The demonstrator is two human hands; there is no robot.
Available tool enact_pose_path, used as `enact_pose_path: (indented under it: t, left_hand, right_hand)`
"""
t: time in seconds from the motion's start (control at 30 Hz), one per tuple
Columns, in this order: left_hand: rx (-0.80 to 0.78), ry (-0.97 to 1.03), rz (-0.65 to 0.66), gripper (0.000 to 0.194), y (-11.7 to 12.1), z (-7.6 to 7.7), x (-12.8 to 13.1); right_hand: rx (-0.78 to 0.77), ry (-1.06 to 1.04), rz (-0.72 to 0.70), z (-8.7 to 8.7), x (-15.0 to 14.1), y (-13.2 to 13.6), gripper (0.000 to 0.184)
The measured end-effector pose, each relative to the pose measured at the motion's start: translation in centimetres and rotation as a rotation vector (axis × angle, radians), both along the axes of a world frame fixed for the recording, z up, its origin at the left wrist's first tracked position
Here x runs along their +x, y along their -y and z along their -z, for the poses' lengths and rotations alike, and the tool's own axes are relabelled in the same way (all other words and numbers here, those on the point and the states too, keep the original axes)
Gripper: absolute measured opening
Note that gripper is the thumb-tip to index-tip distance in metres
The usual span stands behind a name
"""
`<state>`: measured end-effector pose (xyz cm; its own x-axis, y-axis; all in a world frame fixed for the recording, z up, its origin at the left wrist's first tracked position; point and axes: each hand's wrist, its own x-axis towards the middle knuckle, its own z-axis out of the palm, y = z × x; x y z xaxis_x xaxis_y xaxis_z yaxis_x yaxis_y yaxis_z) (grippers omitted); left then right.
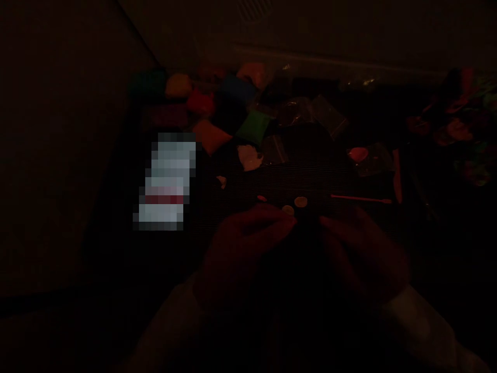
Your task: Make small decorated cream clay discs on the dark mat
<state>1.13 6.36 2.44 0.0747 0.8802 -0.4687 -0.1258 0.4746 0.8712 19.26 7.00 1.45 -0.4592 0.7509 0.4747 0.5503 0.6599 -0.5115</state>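
Note:
The scene is very dark. My left hand (pixel 248 243) is closed, its thumb and fingertips pressed together. Whatever lies between them is too dark to make out. Just beyond these fingertips is a small pale yellow disc (pixel 288 210), and a second yellow disc (pixel 301 202) lies slightly farther right. Facing it across a narrow gap, my right hand (pixel 365 251) has its fingers bent inward and drawn together; anything in them is hidden by shadow. A small pink piece (pixel 262 198) sits beyond my left hand. Past my right hand lies a thin pink stick tool (pixel 361 199).
A lit phone-like screen (pixel 165 181), blurred out, is at left. Coloured packets, including an orange one (pixel 212 135) and a green one (pixel 254 127), crowd the back. A white lump (pixel 250 157), a clear bag (pixel 373 159), a flat pink tool (pixel 397 176) and flower-like shapes (pixel 458 132) are also there.

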Motion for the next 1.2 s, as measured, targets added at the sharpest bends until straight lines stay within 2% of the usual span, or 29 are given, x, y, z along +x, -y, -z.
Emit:
enact_pose_path:
  t: [0.1,0.17,0.3,0.43,0.63,0.83,1.2]
  left_hand:
    - [0.265,-0.506,-0.049,0.007,-0.5,0.1,-0.9]
    - [0.396,-0.785,-0.009,0.009,-0.8,0.5,-1.1]
    - [0.6,-1.071,0.129,0.013,-1.2,1.9,-1.1]
    - [0.705,-1.127,0.212,0.014,-1.5,2.7,-1.2]
    - [0.752,-1.151,0.321,0.014,-1.8,2.8,-1.0]
    - [0.778,-1.163,0.315,0.014,-1.7,3.0,-0.8]
    - [0.832,-1.147,0.377,0.016,-1.5,3.0,-1.1]
  right_hand:
    - [-0.081,0.008,0.05,0.4,0.1,-0.1,0.025]
    - [-0.104,0.056,0.069,0.8,0.0,-0.2,0.02]
    - [-0.094,0.193,0.123,1.7,-0.5,-0.6,0.016]
    - [-0.148,0.296,0.178,2.3,-0.9,-0.7,0.019]
    - [-0.16,0.319,0.149,2.6,-0.9,-0.7,0.02]
    - [-0.189,0.308,0.133,2.7,-1.0,-0.8,0.019]
    - [-0.149,0.344,0.118,2.8,-1.1,-1.0,0.018]
